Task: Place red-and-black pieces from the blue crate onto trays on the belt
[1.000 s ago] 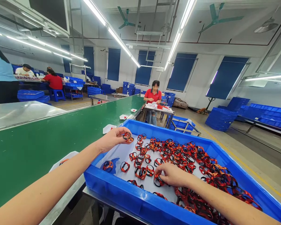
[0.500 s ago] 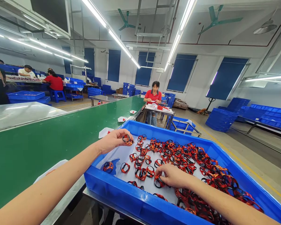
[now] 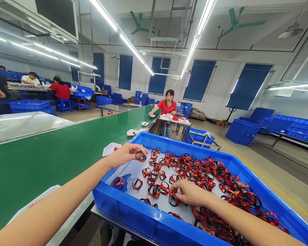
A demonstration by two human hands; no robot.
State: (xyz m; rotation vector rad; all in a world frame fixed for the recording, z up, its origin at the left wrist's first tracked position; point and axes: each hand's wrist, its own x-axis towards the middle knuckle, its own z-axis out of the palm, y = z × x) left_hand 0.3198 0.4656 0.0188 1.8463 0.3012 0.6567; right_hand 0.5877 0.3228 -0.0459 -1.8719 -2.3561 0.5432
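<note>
My left hand (image 3: 127, 154) is raised over the far left corner of a blue plastic tray (image 3: 133, 205). Between its thumb and fingers it pinches a black ring-shaped piece (image 3: 140, 156) with some orange-red on it. Low in the tray, my right hand (image 3: 188, 193) has its fingers closed around a red-and-black ring-shaped piece (image 3: 174, 199), partly covered by the fingers. Many similar ring-shaped pieces (image 3: 195, 167) lie on the tray's white lining, heaped most thickly toward the right. Two single ones rest near the left wall.
Left of the tray runs a green conveyor belt (image 3: 66, 150) bearing several white dishes with small red parts, such as one dish (image 3: 109, 149). Across from me, a person in a red shirt (image 3: 166, 107) sits at a small table (image 3: 186, 122). Stacked blue crates (image 3: 242, 131) stand at right.
The white dishes have shifted toward me along the belt. The person opposite now stretches an arm to a dish there. The piece in my left hand has turned slightly; my right hand stays put.
</note>
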